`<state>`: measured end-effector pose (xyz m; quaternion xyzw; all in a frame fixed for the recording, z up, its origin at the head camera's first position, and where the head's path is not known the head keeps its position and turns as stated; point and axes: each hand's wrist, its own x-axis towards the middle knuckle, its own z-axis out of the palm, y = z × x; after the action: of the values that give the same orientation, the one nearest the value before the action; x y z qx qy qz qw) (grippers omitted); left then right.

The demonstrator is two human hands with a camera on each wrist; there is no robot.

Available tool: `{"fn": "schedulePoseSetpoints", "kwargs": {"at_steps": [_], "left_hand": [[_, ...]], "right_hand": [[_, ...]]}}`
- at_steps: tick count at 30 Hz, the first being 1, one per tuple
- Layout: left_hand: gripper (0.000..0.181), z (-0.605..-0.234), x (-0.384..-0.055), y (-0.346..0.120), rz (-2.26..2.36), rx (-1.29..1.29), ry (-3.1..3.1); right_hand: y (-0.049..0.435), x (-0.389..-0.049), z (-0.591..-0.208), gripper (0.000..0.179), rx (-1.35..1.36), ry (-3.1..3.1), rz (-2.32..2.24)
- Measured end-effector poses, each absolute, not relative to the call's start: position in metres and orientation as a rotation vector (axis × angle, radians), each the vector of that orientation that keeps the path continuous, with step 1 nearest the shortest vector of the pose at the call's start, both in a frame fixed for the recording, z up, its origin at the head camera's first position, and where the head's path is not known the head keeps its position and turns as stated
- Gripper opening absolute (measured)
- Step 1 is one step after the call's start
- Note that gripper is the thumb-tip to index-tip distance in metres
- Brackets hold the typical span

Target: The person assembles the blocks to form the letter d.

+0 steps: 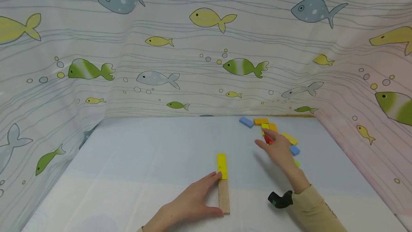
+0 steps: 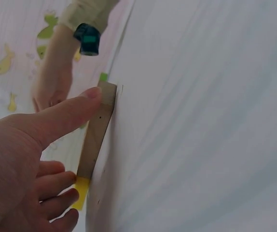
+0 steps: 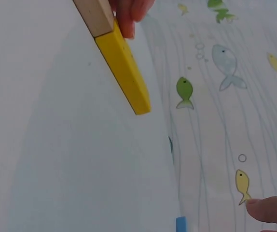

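A bare wooden block (image 1: 224, 197) and a yellow block (image 1: 222, 164) lie end to end in a straight line on the white table. My left hand (image 1: 192, 198) rests along their left side, thumb at the wooden block's near end and fingertips beside the place where the two blocks meet. Farther off to the right, my right hand (image 1: 279, 150) hovers over a loose group of coloured blocks, thumb and forefinger spread apart with nothing between them. A red block (image 1: 267, 140) shows just under its fingers, partly covered by them.
Around the right hand lie orange (image 1: 261, 121), yellow (image 1: 290, 139) and blue blocks (image 1: 294, 150), with another blue block (image 1: 246, 122) near the back edge. Fish-patterned cloth (image 1: 206, 53) walls the table. A black wrist camera (image 1: 280, 199) juts from the right sleeve.
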<state>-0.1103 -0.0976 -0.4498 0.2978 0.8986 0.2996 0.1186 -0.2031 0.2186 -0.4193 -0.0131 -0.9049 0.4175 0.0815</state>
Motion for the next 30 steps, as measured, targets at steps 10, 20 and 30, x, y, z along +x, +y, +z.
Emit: {"fn": "schedulePoseSetpoints", "kwargs": {"at_steps": [10,20,30], "left_hand": [[0.097,-0.451,-0.111,-0.098,0.882,0.889,2.630],[0.097,-0.450,-0.113,-0.096,0.893,0.891,2.630],[0.095,-0.449,-0.115,-0.094,0.894,0.897,2.616]], "right_hand": [[0.239,-0.208,-0.424,0.062,-0.237,-2.662,1.207],[0.246,-0.212,-0.427,0.061,-0.336,-2.678,1.205],[0.252,-0.213,-0.430,0.063,-0.388,-2.707,1.165]]}}
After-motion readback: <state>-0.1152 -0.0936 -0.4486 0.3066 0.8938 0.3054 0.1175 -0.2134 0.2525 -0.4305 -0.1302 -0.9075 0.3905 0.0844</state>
